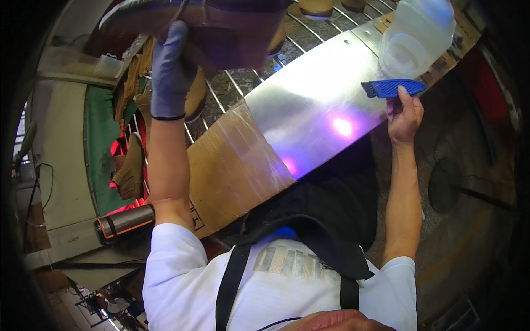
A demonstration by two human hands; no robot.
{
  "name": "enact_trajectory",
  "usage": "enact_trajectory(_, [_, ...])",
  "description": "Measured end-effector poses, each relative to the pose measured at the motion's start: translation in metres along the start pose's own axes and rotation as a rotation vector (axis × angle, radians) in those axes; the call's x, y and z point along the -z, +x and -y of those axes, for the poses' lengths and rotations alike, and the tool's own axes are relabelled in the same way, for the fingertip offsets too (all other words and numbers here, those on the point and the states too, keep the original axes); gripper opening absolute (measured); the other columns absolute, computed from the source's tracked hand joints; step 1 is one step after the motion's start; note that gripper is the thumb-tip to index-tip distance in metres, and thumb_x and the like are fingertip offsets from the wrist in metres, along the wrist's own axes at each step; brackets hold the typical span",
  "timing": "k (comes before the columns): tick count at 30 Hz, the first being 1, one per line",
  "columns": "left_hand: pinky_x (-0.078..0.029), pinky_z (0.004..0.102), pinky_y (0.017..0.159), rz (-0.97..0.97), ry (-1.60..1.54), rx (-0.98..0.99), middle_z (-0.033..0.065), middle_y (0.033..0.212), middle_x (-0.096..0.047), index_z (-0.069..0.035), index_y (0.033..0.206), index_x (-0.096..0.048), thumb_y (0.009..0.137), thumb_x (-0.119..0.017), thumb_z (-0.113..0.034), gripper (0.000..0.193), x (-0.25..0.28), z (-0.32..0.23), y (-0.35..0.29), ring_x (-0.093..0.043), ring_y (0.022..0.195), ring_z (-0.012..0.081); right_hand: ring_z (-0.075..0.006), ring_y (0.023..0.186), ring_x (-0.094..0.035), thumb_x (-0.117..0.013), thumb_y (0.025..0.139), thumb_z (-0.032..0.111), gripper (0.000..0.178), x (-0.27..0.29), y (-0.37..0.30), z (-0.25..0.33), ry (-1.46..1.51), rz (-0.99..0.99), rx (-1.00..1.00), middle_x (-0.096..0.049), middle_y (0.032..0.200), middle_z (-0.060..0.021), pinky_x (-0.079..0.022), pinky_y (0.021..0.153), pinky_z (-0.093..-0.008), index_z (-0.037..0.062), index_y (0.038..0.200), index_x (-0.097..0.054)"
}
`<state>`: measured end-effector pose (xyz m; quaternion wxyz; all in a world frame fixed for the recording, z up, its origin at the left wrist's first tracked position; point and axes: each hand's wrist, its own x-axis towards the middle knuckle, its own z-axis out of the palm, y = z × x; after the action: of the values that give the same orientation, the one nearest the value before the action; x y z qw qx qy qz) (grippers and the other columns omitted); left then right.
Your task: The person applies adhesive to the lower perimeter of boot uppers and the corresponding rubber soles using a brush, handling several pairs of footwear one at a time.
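Observation:
My left hand [172, 77], in a grey glove, is closed on a brown shoe [232, 33] with a dark sole edge. The shoe is lifted near the top of the view, and its upper part runs out of the picture. In my bare right hand [406, 118] is a blue-handled brush [400, 88] with short dark bristles pointing left. The thumb presses on the ribbed handle. Just beyond the brush stands a translucent plastic jug [411, 52] with an opening in its side; its contents cannot be made out.
A shiny metal sheet [309, 94] and a cardboard piece [232, 160] lie over a rack of metal bars [223, 83]. Several tan shoes sit on the rack, one shoe [131, 171] at left. Near my left elbow lies a dark flask [126, 223].

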<state>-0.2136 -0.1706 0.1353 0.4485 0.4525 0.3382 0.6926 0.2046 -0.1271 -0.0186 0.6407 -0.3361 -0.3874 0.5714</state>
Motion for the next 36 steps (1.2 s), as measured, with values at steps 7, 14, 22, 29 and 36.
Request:
enact_trajectory(7, [-0.057,0.0345,0.092,0.146,0.657,0.057,0.0104,0.115,-0.074,-0.003,0.113,-0.073,0.085,-0.080,-0.010,0.029,-0.025,0.043,-0.048,-0.071,0.103,0.0212,-0.0141,0.078,-0.072,-0.074,0.096,0.016,0.024,0.016,0.006,0.060,-0.063,0.037,0.057,-0.075,0.097,-0.0117,-0.057,0.061,-0.0208,-0.0018,0.112,-0.068])
enact_trajectory(14, [-0.050,0.0420,0.099,0.532,1.022,-0.634,0.0177,0.131,-0.063,-0.001,0.127,-0.063,0.077,-0.083,-0.017,0.057,-0.071,0.073,-0.060,-0.061,0.124,0.0335,-0.0106,0.073,-0.069,-0.075,0.095,0.019,0.023,0.017,0.037,0.106,-0.639,-0.054,0.279,-0.072,0.089,-0.0068,-0.056,0.062,-0.0217,-0.0012,0.105,-0.069])
enact_trajectory(22, [-0.044,0.0568,0.109,0.626,1.358,-0.788,0.0151,0.126,-0.070,-0.007,0.112,-0.065,0.082,-0.072,-0.014,0.031,-0.021,0.108,-0.053,-0.061,0.123,0.0389,-0.0161,0.067,-0.066,-0.071,0.093,0.026,0.025,-0.009,0.087,0.116,-1.372,0.158,0.347,-0.071,0.075,-0.0084,-0.053,0.068,-0.0326,0.0030,0.103,-0.073])
enact_trajectory(29, [-0.054,0.0559,0.100,0.606,1.228,-0.773,0.0160,0.124,-0.069,-0.008,0.109,-0.066,0.076,-0.070,-0.016,0.035,-0.013,0.110,-0.064,-0.062,0.118,0.0418,-0.0152,0.068,-0.064,-0.072,0.093,0.023,0.029,-0.015,0.098,0.105,-1.434,0.336,0.255,-0.072,0.079,-0.0101,-0.052,0.068,-0.0321,0.0006,0.111,-0.072])
enact_trajectory(36, [-0.052,0.0576,0.101,0.650,1.182,-0.819,0.0170,0.128,-0.066,-0.011,0.117,-0.063,0.075,-0.071,-0.016,0.042,-0.008,0.115,-0.061,-0.061,0.117,0.0433,-0.0131,0.075,-0.071,-0.075,0.095,0.023,0.025,0.016,0.098,0.109,-0.894,0.053,-0.001,-0.074,0.088,-0.0069,-0.059,0.068,-0.0247,-0.0012,0.102,-0.073])
